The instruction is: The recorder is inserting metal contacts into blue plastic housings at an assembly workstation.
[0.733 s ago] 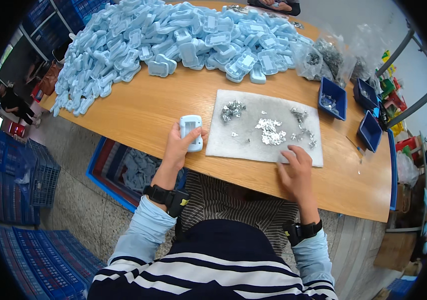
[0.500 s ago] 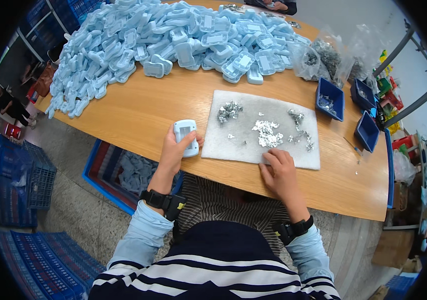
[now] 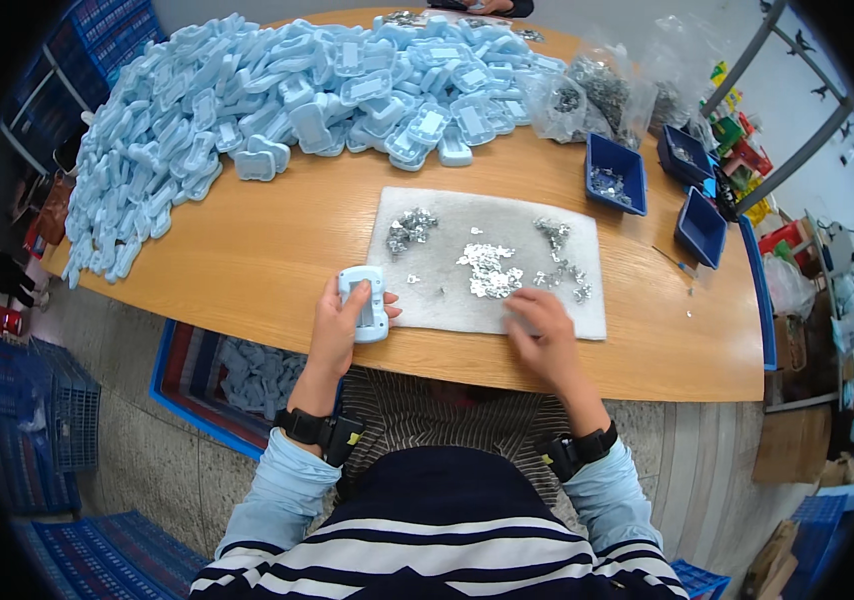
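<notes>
My left hand [image 3: 335, 325] grips a light blue plastic housing [image 3: 365, 301] at the near edge of the wooden table [image 3: 247, 250], just left of a grey felt mat [image 3: 447, 285]. On the mat lie small heaps of shiny metal pieces [image 3: 487, 268]. My right hand [image 3: 541, 325] rests on the mat's near edge, fingers curled over the loose pieces; whether it pinches one is hidden.
A big heap of light blue housings [image 3: 247, 100] covers the far left of the table. Clear bags of metal parts [image 3: 597, 90] and blue bins [image 3: 615, 172] [image 3: 699, 226] stand at the right. A blue crate with housings [image 3: 247, 375] sits under the table.
My right hand has slid left along the mat's near edge toward the metal pieces. My left hand keeps hold of the housing.
</notes>
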The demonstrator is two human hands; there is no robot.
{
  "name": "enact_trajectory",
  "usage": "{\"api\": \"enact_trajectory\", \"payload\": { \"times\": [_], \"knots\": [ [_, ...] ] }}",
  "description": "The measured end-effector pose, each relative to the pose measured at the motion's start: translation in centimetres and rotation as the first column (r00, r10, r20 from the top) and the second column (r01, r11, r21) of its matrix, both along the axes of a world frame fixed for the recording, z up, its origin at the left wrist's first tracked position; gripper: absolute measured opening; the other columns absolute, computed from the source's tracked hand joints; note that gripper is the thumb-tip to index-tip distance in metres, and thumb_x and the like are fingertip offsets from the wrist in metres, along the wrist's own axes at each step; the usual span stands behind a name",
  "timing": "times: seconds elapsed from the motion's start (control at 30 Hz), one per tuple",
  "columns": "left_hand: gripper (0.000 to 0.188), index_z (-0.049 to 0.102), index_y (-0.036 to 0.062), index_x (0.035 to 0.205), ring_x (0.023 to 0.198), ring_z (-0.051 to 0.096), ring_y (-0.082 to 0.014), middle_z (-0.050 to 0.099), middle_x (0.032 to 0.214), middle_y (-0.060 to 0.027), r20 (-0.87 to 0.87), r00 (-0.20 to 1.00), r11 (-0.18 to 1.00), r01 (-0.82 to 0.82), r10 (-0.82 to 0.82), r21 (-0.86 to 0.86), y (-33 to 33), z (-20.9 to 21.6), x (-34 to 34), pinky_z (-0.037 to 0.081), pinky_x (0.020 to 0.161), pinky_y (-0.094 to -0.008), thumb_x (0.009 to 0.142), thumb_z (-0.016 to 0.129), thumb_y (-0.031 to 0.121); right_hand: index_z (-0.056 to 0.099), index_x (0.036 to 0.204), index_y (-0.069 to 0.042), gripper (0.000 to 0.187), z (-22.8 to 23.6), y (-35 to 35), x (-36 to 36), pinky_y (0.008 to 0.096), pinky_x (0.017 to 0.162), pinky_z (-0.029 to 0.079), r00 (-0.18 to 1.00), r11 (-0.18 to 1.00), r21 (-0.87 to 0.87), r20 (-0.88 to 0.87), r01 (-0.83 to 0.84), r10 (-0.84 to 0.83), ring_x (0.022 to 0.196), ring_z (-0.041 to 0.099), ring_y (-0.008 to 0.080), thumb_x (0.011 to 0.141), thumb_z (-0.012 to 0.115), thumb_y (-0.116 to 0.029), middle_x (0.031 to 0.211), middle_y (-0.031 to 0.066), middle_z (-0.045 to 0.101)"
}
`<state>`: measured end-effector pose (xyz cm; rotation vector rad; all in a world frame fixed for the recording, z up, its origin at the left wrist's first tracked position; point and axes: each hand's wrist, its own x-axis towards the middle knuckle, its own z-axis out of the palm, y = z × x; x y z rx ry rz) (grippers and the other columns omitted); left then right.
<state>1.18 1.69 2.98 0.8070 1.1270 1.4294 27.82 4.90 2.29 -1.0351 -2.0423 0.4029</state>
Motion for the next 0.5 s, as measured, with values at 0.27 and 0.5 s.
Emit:
{"api": "enact_trajectory", "payload": {
  "times": [0.27, 0.5],
  "knots": [
    [0.031, 0.042, 0.0022, 0.108, 0.071, 0.064, -0.0210, 0.060, 0.082, -0.0159, -0.011, 1.000, 1.000, -0.021, 0.021, 0.003, -0.5, -0.5, -0.6, 0.055, 0.061, -0.0299, 0.092, 0.043, 0.029, 0.064, 0.087, -0.007, 0.018, 1.1, 4.4, 2.2, 0.0385, 0.085, 0.038, 0.929, 0.968, 0.230, 0.325, 0.102, -0.175, 0.103, 0.048, 0.0281, 0.069, 0.063, -0.004, 0.102, 0.0104, 0.056],
    [0.035, 0.042, 0.0018, 0.103, 0.069, 0.064, -0.0234, 0.060, 0.081, -0.0178, 0.099, 0.993, 0.997, -0.062, 0.059, 0.034, -1.1, -0.5, -0.5, 0.054, 0.061, -0.0309, 0.095, 0.033, 0.035, 0.063, 0.077, -0.005, 0.009, 2.3, 3.7, 0.8, 0.0413, 0.087, 0.036, 0.940, 0.980, 0.199, 0.330, 0.027, -0.093, 0.107, 0.046, 0.0306, 0.069, 0.064, -0.009, 0.107, 0.0127, 0.054]
  ]
}}
